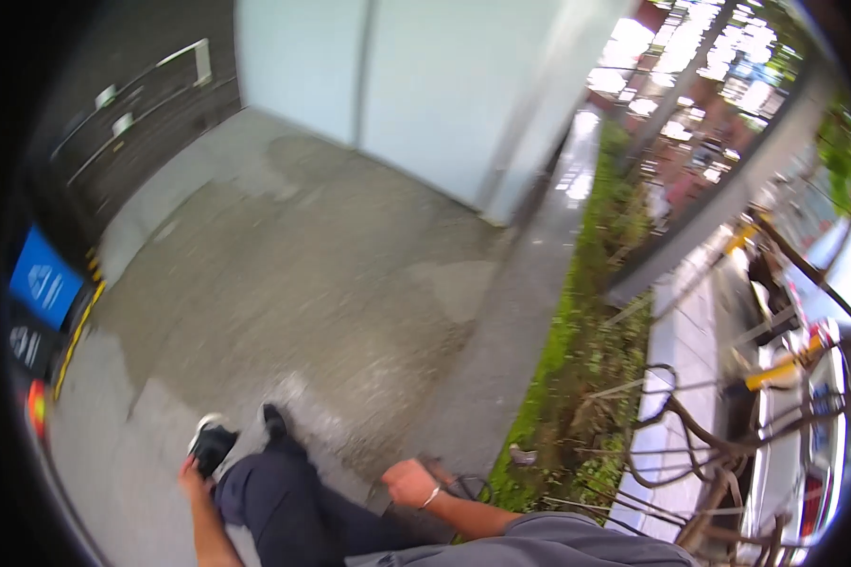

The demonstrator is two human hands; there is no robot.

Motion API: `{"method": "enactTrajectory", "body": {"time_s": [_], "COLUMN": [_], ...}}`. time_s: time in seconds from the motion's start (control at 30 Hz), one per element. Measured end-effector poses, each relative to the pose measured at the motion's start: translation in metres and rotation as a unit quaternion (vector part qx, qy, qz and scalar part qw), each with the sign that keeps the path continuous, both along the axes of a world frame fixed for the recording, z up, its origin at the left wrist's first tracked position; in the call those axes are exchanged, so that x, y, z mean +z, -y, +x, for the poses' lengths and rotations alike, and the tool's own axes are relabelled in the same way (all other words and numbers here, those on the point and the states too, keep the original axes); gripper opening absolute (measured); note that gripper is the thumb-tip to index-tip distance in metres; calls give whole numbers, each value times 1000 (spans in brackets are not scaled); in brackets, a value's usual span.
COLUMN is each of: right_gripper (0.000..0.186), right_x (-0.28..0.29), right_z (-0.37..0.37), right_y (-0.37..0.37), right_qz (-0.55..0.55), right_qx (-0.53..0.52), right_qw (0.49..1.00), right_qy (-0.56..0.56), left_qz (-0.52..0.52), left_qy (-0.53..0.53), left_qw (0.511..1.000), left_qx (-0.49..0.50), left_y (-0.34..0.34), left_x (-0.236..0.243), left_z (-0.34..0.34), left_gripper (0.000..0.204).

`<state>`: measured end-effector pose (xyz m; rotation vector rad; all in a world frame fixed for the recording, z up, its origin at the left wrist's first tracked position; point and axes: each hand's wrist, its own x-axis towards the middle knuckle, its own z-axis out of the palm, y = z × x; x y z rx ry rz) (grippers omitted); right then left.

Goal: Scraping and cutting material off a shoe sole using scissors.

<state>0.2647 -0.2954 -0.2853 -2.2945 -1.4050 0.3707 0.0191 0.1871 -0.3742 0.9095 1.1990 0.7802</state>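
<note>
My right hand (410,484) hangs before my body, its fingers curled closed. Nothing sticks out of it, and a thin pale band (432,497) circles that wrist. On the other side, my left hand (191,475) hangs low beside my leg. In the picture its fingers overlap the edge of a black and white shoe (215,444) on my foot; they are small and blurred, so what they do is unclear. My legs in dark trousers (274,501) stand between the two hands, one foot ahead of the other on concrete.
Wet concrete (303,255) stretches to a pale panel wall (425,94). A dark wall with a white rail (180,59) rises at the far left, near a blue sign (44,279). At right run a mossy strip (563,350), a slanted post (709,198), bare branches (690,439) and parked vehicles (827,425).
</note>
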Motion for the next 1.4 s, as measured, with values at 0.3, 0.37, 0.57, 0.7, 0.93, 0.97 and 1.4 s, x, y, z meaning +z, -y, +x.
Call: {"method": "enactTrajectory", "body": {"time_s": [0.3, 0.37, 0.57, 0.7, 0.93, 0.97, 1.4], "right_gripper": [14, 14, 14, 13, 10, 10, 11], "right_x": [11, 15, 15, 11, 18, 15, 16], "right_z": [10, 3, 4, 6, 4, 5, 5], "right_y": [8, -3, -1, 2, -5, -3, 0], "right_qz": [30, 45, 35, 25, 33, 26, 36], "right_qx": [-10, 5, -10, -17, -3, -7, -24], "right_qw": [998, 999, 999, 999, 999, 999, 998], "right_qy": [45, 30, 33, 39, 41, 44, 39], "left_qz": [-235, -135, 38, -198, -233, -237, -393], "left_qy": [0, -118, -508, -250, -435, -435, -229], "left_qw": [926, 953, 859, 902, 862, 862, 873], "left_qx": [296, 242, 53, 292, 118, 111, 177], "left_y": [45, 37, 51, 45, -10, -2, 43], "left_x": [-47, -54, -28, -28, -122, -130, 25], "left_z": [30, -8, 2, -11, -90, -76, -11], "left_gripper": [26, 20, 16, 26, 43, 43, 45]}}
